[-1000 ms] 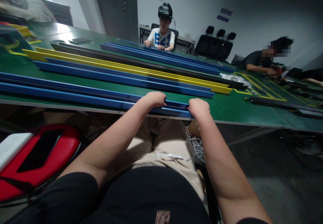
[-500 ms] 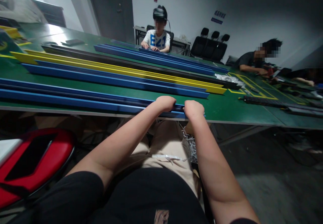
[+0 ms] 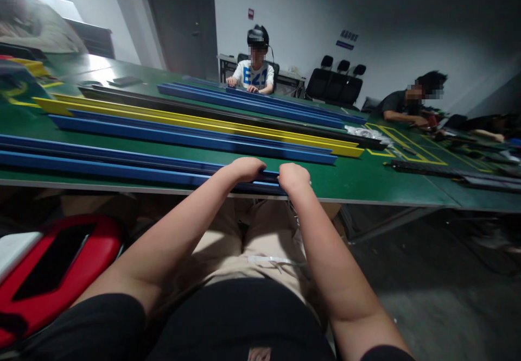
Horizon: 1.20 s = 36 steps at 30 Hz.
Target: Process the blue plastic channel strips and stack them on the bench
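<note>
A long blue channel (image 3: pixel 122 170) lies along the near edge of the green table (image 3: pixel 354 184), running out of view at the left. Near its right end, my left hand (image 3: pixel 247 170) is closed on it. My right hand (image 3: pixel 294 178) grips the same channel at its right tip, a short gap from the left. Both hands' fingertips are mostly hidden behind the knuckles. Beyond lie a second blue channel (image 3: pixel 183 137), a yellow channel (image 3: pixel 203 122) and a black one (image 3: pixel 228 112), roughly parallel.
More blue channels (image 3: pixel 252 105) lie farther back, before a seated person (image 3: pixel 256 73) wearing a headset. Another person (image 3: pixel 402 103) leans over the table at the right. Black strips (image 3: pixel 431 170) lie at the right. A red stool (image 3: pixel 97 247) stands at the lower left.
Both hands and the near blue channel have shifted left, the hands still closed on its right end. The view has tilted slightly.
</note>
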Available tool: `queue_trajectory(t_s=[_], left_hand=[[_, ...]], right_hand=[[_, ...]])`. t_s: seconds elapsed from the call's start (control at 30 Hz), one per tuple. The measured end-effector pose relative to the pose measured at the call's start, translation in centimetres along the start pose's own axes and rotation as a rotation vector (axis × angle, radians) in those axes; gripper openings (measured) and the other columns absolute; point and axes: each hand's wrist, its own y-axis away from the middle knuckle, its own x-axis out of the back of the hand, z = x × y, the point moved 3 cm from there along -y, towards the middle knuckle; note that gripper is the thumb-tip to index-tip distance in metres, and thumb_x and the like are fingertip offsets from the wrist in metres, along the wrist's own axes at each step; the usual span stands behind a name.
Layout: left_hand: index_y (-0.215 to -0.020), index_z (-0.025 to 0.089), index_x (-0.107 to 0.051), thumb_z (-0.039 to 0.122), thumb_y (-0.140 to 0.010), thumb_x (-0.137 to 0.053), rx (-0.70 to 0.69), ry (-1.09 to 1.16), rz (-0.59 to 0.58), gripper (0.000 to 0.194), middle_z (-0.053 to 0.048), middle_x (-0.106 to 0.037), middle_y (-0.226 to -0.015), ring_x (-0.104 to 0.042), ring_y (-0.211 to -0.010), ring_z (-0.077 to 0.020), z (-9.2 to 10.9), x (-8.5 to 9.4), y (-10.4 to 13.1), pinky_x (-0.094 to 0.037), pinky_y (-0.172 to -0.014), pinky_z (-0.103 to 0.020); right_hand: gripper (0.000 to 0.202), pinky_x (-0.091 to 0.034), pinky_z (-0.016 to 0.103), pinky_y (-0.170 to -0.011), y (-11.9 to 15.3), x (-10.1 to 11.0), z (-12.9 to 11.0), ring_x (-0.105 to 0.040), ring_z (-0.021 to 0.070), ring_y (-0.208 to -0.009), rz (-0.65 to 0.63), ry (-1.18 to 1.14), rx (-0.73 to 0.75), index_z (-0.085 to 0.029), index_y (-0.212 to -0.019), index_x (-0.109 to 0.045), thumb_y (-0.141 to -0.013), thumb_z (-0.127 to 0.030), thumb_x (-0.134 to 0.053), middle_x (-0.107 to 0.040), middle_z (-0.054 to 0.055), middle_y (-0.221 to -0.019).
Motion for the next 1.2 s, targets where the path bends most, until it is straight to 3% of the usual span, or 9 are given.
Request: queue_trajectory(t_s=[0.17, 0.27, 0.4, 0.47, 0.83, 1.2], left_hand=[[-0.103, 0.025, -0.07, 0.043, -0.089, -0.056, 0.042, 0.003, -0.035, 0.028, -0.007, -0.076, -0.101, -0.068, -0.087, -0.0223, -3.1, -0.2, 1.7, -0.043, -0.067, -0.028], [-0.106, 0.025, -0.07, 0.043, -0.089, -0.056, 0.055, 0.006, -0.039, 0.028, -0.007, -0.076, -0.103, -0.068, -0.088, -0.0223, -3.3, -0.3, 1.7, -0.044, -0.068, -0.028], [-0.106, 0.026, -0.069, 0.044, -0.088, -0.057, 0.079, 0.019, -0.05, 0.028, -0.007, -0.076, -0.103, -0.069, -0.089, -0.0224, -2.9, -0.1, 1.7, -0.044, -0.069, -0.028], [-0.106, 0.027, -0.069, 0.043, -0.088, -0.057, 0.09, 0.025, -0.05, 0.027, -0.007, -0.076, -0.103, -0.069, -0.089, -0.0224, -2.8, 0.0, 1.8, -0.044, -0.068, -0.027], [-0.112, 0.027, -0.069, 0.046, -0.087, -0.058, 0.114, 0.022, -0.048, 0.033, -0.007, -0.075, -0.107, -0.069, -0.092, -0.0226, -3.3, -0.5, 1.4, -0.045, -0.068, -0.027], [-0.112, 0.026, -0.069, 0.046, -0.087, -0.058, 0.112, 0.011, -0.049, 0.034, -0.008, -0.075, -0.108, -0.069, -0.092, -0.0234, -3.2, -0.4, 1.5, -0.046, -0.068, -0.028]], right_hand=[[0.029, -0.055, 0.038, -0.087, -1.1, 0.4, -3.2, -0.071, 0.0284, -0.104, -0.01, -0.015, 0.058, -0.016, -0.109, -0.078, -0.09, -0.017, -0.057, -0.074, 0.018, -0.111], [0.027, -0.054, 0.037, -0.089, -1.2, 0.6, -3.1, -0.07, 0.0282, -0.105, -0.026, -0.016, 0.073, -0.016, -0.11, -0.077, -0.089, -0.025, -0.063, -0.073, 0.019, -0.114], [0.041, -0.052, 0.034, -0.089, -1.2, 0.7, -1.6, -0.069, 0.0267, -0.106, -0.074, -0.029, 0.111, -0.02, -0.109, -0.076, -0.087, -0.053, -0.066, -0.074, 0.016, -0.115], [0.043, -0.051, 0.031, -0.087, -1.2, 0.6, -0.7, -0.068, 0.0243, -0.104, -0.094, -0.048, 0.148, -0.024, -0.108, -0.076, -0.088, -0.059, -0.063, -0.074, 0.012, -0.113], [0.034, -0.048, 0.027, -0.08, -1.4, 1.2, 8.0, -0.067, 0.0209, -0.096, -0.082, -0.125, 0.117, -0.027, -0.103, -0.076, -0.08, -0.052, -0.075, -0.076, 0.005, -0.105], [0.043, -0.05, 0.031, -0.083, -1.9, -0.7, 8.3, -0.068, 0.0244, -0.104, -0.087, 0.061, 0.137, -0.03, -0.117, -0.073, -0.081, -0.055, -0.072, -0.074, 0.007, -0.116]])
